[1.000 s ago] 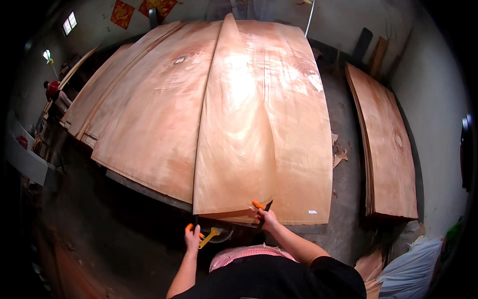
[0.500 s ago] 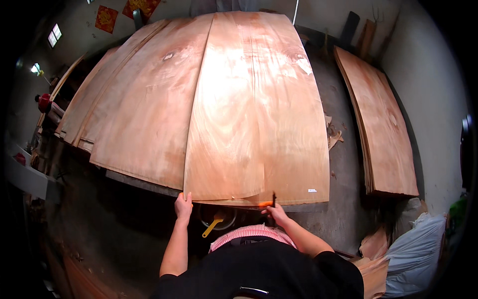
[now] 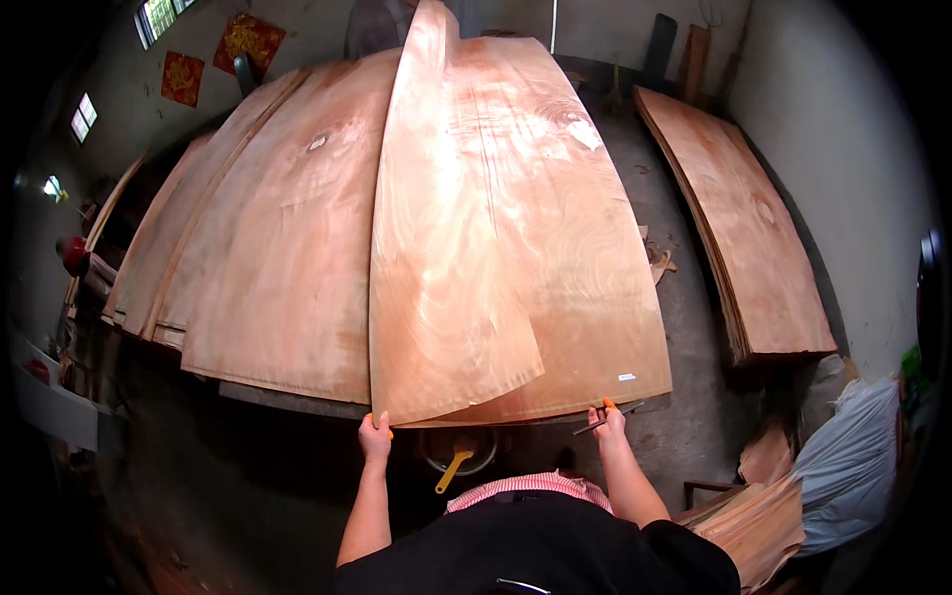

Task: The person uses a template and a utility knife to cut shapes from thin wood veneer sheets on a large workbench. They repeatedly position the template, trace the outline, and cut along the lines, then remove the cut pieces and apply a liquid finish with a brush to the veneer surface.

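My left hand (image 3: 375,440) is closed on the near left corner of a thin wood veneer sheet (image 3: 446,327), with orange at the fingers. This narrow sheet lies askew over a wider veneer sheet (image 3: 605,307), its far end raised and curled. At the near edge of the wider sheet, toward its right corner, my right hand (image 3: 609,428) is closed round a dark slim tool (image 3: 589,427) whose exact kind I cannot make out. Orange shows at those fingertips too.
More veneer sheets (image 3: 278,248) overlap to the left. Another veneer stack (image 3: 749,228) stands along the right wall. A bucket (image 3: 484,458) with a yellow-handled brush or scraper (image 3: 454,470) sits below the near edge. A person in grey (image 3: 373,28) stands at the far end.
The narrow sheet's far end has risen and curled, and its near right corner has swung right and lifted. My right hand has moved right along the edge; my left still grips the corner.
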The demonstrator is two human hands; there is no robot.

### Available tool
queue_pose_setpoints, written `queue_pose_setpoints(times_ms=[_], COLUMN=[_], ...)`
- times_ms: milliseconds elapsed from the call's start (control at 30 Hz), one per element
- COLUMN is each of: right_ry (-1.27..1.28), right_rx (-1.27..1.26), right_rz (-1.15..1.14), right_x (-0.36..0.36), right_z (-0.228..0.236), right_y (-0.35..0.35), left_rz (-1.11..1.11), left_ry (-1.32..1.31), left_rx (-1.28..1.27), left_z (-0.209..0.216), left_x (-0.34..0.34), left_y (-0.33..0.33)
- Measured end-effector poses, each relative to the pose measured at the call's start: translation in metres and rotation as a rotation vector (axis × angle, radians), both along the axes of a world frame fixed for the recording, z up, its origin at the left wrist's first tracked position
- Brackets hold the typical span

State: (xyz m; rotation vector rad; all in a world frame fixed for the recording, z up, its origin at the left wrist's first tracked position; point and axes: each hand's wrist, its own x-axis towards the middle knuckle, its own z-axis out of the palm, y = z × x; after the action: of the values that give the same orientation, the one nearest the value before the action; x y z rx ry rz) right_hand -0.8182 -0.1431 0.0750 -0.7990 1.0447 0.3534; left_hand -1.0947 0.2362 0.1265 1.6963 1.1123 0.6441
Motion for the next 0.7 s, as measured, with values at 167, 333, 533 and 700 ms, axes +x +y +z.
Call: queue_pose_setpoints(times_ms=[167,333,533,700], right_ry=[-0.236,-0.320,-0.248,-0.139], right_rx=[-0.083,-0.048,-0.252,-0.336], right_rz=[0.266,0.428,0.300,0.249], right_x=[0.004,0.020,0.019,-0.006], right_z=[0.005,0.004,-0.002,-0.036], right_y=[-0.003,-0.025,-0.059,-0.126], left_rz=[0.001,0.004,-0.034,-0.031], left_ry=[0.122,0.169,0.204,0.219], left_rx=[0.037,0.064,0.024,-0.007], left_z=[0.000,0.000,-0.011,-0.028], left_x=[0.006,0.012,0.003,-0.023], left_y=[-0.003,-0.007,-0.037,-0.106])
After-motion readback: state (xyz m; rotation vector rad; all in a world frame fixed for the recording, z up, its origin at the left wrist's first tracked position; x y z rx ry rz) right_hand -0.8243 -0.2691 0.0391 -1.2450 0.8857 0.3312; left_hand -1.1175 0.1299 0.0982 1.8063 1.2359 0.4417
